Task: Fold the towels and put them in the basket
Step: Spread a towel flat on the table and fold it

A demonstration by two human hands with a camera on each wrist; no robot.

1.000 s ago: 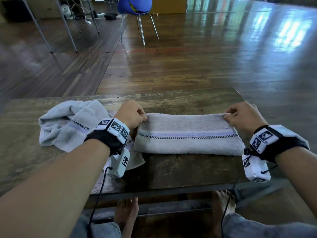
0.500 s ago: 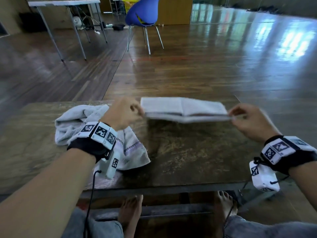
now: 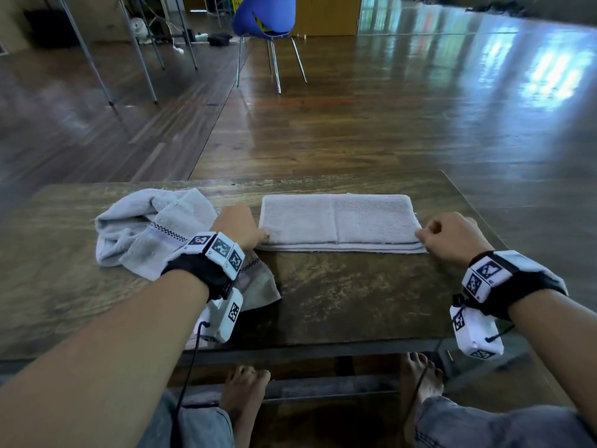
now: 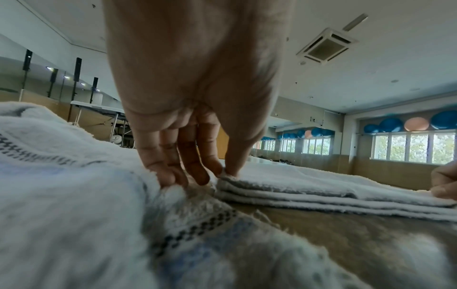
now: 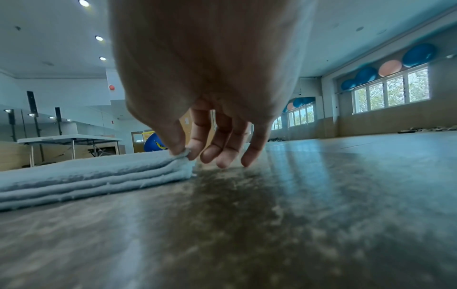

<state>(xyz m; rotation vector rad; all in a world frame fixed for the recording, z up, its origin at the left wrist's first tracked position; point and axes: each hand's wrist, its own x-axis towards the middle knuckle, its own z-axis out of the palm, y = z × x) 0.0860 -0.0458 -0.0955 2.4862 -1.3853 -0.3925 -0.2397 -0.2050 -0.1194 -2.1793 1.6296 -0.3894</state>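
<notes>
The left hand (image 3: 240, 226) pinches the near left corner of the folded towel (image 3: 337, 221) between thumb and fingers. The right hand (image 3: 452, 236) pinches the near right corner of the same towel, thumb on top, while its other fingers (image 5: 223, 148) hang loosely curled beside it. The folded towel lies flat on the worktop (image 3: 339, 295), in several layers. Left of it, partly under the left wrist, a crumpled towel (image 3: 145, 231) lies on the same worktop.
</notes>
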